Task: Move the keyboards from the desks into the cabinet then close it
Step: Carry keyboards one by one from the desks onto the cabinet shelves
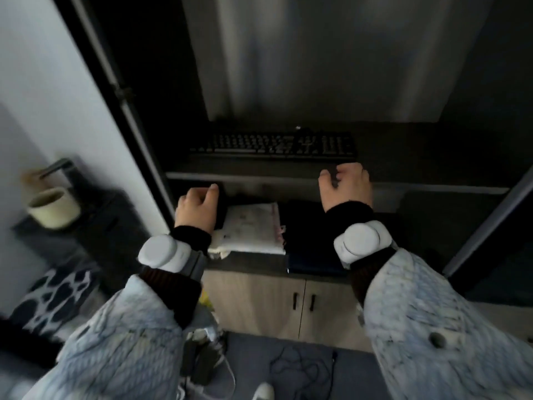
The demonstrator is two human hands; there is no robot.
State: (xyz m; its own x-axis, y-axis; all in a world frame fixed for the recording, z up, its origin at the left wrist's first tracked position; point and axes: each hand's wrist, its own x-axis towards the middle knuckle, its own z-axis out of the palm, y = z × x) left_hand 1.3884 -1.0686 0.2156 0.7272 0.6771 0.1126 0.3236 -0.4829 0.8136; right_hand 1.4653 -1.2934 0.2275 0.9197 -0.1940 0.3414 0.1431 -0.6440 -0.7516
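A black keyboard [274,144] lies flat on a dark shelf [259,176] inside the open cabinet, its long side toward me. My right hand [347,187] hovers just in front of the keyboard's right end, fingers spread over the shelf edge, holding nothing. My left hand [197,210] is lower, below the shelf edge, fingers loosely bent beside a dark shape I cannot identify. It does not touch the keyboard. Both wrists wear white bands.
Below the shelf lie a white folded cloth [251,229] and a dark folded item [310,226]. The open cabinet door edges stand at left [127,111] and right [490,215]. Wooden lower doors [274,301], a pale cup [54,209] at left, cables [302,368] on the floor.
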